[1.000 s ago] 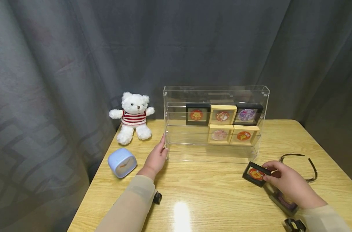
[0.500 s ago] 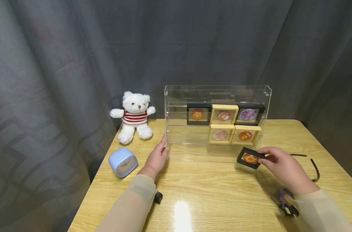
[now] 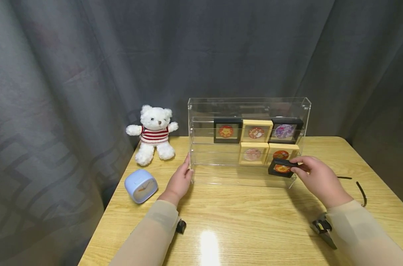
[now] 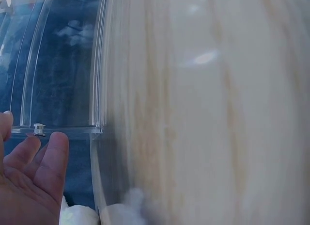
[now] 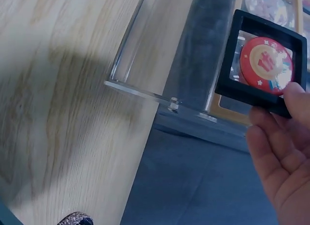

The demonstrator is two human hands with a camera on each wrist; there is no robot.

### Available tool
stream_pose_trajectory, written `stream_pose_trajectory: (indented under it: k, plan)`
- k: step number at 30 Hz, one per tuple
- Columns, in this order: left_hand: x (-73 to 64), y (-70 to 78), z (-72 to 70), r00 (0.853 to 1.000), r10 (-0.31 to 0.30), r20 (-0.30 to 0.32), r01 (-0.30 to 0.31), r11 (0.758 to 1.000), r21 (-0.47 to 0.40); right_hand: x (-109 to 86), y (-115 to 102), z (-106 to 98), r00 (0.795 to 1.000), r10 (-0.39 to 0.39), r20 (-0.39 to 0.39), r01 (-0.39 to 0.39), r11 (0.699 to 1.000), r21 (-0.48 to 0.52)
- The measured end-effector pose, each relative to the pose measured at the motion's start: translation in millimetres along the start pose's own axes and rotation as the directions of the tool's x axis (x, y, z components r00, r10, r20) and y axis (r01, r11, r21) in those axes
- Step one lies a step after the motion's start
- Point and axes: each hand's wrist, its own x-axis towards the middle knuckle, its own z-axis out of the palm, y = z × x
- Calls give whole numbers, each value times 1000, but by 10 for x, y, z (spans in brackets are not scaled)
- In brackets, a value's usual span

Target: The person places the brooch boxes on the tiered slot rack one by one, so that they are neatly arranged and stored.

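Note:
A clear acrylic display rack (image 3: 214, 173) stands on the table, with small framed round badges on its shelves. My right hand (image 3: 317, 181) pinches a black square frame (image 3: 280, 168) holding a red round badge (image 5: 266, 65), thumb on its front and fingers behind. In the head view this frame overlaps the lower right of a cream frame (image 3: 292, 149) in the rack. My left hand (image 3: 179, 183) rests against the rack's left side. Its fingertips (image 4: 58, 142) meet the outer face of the side panel in the left wrist view, fingers fairly straight.
A white teddy bear (image 3: 154, 135) in a striped shirt sits left of the rack, behind a blue clock (image 3: 140, 186). Another dark frame (image 3: 329, 240) lies under my right forearm. A black headband (image 3: 361, 192) lies at the right.
My right hand has lifted the black frame up and slightly left, from over the table to the rack's lower right, and tilted it more upright. My left hand stays at the rack.

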Motion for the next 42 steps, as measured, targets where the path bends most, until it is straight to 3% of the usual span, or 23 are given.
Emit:
stream_pose_trajectory:
  k: [6,10,18,27,34,42]
  plan:
    - [1,-1,-1,1000,-6,5,6,1000,-5,25,51,48,998,-46,-40,45,999,-29]
    - [4,-6,2,1000,-6,0,6,1000,1,21,90,92,997,-72,-25,71,995,-65]
    - [9,-2,11,1000,-13,3,13,1000,-5,-37,120,160,995,-93,-42,89,991,-102]
    - [1,-7,13,1000,-25,-1,25,1000,-10,-22,177,213,995,-71,-75,65,995,-73]
    - [-3,-29,28,1000,-13,-3,13,1000,-5,-14,205,292,997,-75,-33,72,994,-81]
    - [-2,-19,20,999,-30,11,30,999,-17,-31,261,327,985,-172,-13,168,973,-157]
